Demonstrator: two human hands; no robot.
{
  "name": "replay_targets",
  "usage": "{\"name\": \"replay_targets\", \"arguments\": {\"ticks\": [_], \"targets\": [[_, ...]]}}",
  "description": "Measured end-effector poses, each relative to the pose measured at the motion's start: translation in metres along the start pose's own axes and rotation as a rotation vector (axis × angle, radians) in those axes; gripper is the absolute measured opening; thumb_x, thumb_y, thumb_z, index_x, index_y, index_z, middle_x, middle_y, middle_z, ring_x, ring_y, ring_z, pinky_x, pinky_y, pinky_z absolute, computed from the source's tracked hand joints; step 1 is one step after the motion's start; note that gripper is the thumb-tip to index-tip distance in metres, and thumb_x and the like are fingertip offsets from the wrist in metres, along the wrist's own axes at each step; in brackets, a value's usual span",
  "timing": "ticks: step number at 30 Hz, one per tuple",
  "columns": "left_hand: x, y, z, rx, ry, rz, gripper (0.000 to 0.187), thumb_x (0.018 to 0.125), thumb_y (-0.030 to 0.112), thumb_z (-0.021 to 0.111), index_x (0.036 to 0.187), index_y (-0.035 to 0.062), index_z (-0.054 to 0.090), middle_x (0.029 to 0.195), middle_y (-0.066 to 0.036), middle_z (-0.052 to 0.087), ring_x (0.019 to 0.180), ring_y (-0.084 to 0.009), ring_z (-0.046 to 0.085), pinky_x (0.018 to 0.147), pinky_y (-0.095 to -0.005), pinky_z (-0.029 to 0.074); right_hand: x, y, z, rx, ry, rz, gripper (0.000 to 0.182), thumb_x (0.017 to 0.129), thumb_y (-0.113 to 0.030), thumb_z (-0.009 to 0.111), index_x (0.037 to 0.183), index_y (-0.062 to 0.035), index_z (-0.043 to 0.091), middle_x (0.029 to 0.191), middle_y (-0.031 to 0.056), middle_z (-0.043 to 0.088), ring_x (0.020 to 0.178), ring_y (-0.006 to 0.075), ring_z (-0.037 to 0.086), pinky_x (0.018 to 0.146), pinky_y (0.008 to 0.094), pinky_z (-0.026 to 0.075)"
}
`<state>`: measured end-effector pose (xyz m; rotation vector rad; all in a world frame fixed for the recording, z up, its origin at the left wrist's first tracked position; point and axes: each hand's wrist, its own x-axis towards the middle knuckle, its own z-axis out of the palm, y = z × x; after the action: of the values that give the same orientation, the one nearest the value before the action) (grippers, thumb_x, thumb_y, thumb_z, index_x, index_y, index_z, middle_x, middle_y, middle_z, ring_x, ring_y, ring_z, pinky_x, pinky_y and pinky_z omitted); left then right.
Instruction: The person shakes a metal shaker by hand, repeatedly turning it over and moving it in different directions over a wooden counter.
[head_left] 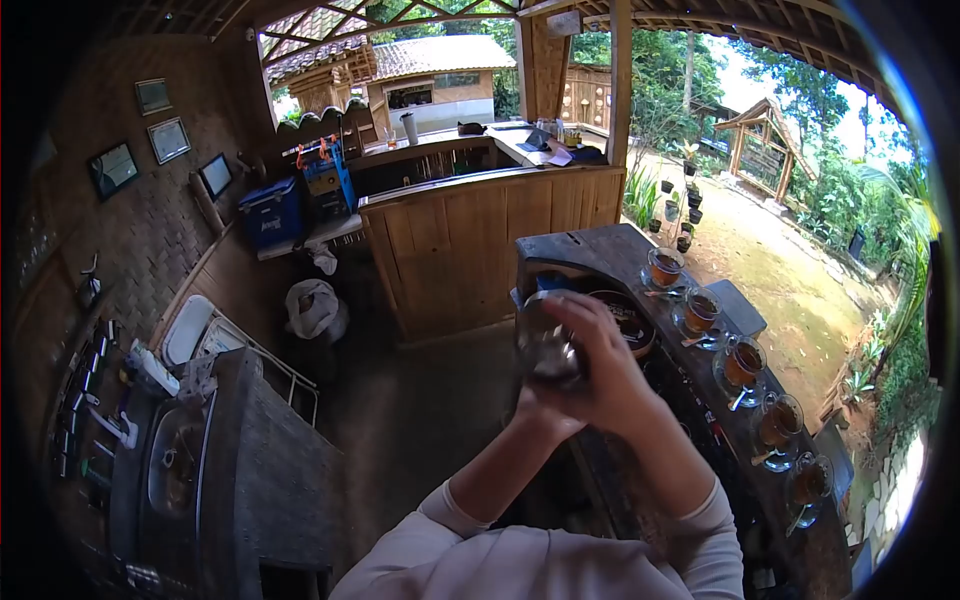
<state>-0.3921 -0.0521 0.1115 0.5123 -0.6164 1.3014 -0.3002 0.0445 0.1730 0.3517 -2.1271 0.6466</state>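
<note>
In front of my chest, a dark, shiny, jar-like container point(549, 345) is held up off the counter. My right hand point(597, 362) curls around its right side, with the fingers reaching over its top. Lower down, my left hand point(548, 412) is closed against its underside, its fingers mostly hidden by the container and the right hand. Behind the container, a round dark tray with a pale rim point(640, 352) sits in the counter's recess. To the right, glass cups of brown drink point(744, 362) stand in a row on saucers with spoons.
The dark wooden counter point(585, 243) runs along my right. At left is a sink point(180, 455) in a dark stand. A white sack point(316, 310) rests on the floor, near a blue cooler box point(270, 212). A wooden-panelled bar point(490, 225) crosses ahead.
</note>
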Motion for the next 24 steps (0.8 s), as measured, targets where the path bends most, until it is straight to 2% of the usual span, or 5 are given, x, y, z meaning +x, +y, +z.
{"name": "replay_targets", "arguments": {"ticks": [8, 11, 17, 19, 24], "targets": [[0.032, 0.037, -0.006, -0.037, -0.142, -0.146, 0.072, 0.086, 0.054, 0.050, 0.140, 0.0138, 0.025, 0.135, -0.018, 0.038, 0.122, -0.0374, 0.040, 0.096, -0.0532, 0.040, 0.036, -0.073, -0.009, -0.125, -0.150, -0.621, 0.046, 0.074, -0.050, 0.061, 0.110, -0.0207, 0.061, 0.115, 0.0247, 0.052, 0.110, 0.0344, 0.049, 0.088, 0.0541, 0.040], [0.034, 0.038, -0.002, -0.048, -0.023, -0.019, 0.068, 0.087, 0.052, 0.050, 0.139, 0.0145, 0.028, 0.137, -0.016, 0.036, 0.122, -0.0357, 0.040, 0.096, -0.0505, 0.039, 0.068, -0.018, 0.002, -0.310, -0.114, -0.482, 0.051, 0.066, -0.024, 0.066, 0.116, -0.0229, 0.058, 0.120, 0.0016, 0.052, 0.106, 0.0315, 0.050, 0.086, 0.0507, 0.042], [0.038, 0.037, 0.013, -0.023, 0.208, 0.250, 0.060, 0.088, 0.046, 0.051, 0.137, 0.0158, 0.034, 0.140, -0.011, 0.034, 0.121, -0.0324, 0.039, 0.095, -0.0453, 0.038, 0.075, -0.050, 0.013, -0.282, -0.199, -0.569, 0.042, 0.073, -0.031, 0.056, 0.114, -0.0263, 0.058, 0.118, 0.0060, 0.052, 0.107, 0.0332, 0.049, 0.088, 0.0527, 0.039], [0.044, 0.038, 0.033, 0.354, -0.139, 0.173, 0.050, 0.086, 0.036, 0.057, 0.131, 0.0186, 0.044, 0.136, -0.004, 0.035, 0.112, -0.0243, 0.045, 0.077, -0.0341, 0.038, 0.060, -0.090, 0.016, -0.154, -0.234, -0.585, 0.031, 0.075, -0.033, 0.052, 0.104, -0.0246, 0.062, 0.117, 0.0076, 0.052, 0.107, 0.0362, 0.048, 0.083, 0.0581, 0.040], [0.041, 0.036, 0.037, 0.423, -0.110, 0.184, 0.041, 0.088, 0.030, 0.053, 0.126, 0.0165, 0.049, 0.134, 0.000, 0.036, 0.110, -0.0190, 0.046, 0.072, -0.0310, 0.040, 0.080, -0.058, 0.016, -0.271, -0.192, -0.542, 0.061, 0.061, -0.022, 0.070, 0.117, -0.0306, 0.048, 0.119, 0.0058, 0.046, 0.106, 0.0374, 0.046, 0.079, 0.0568, 0.045]]}}
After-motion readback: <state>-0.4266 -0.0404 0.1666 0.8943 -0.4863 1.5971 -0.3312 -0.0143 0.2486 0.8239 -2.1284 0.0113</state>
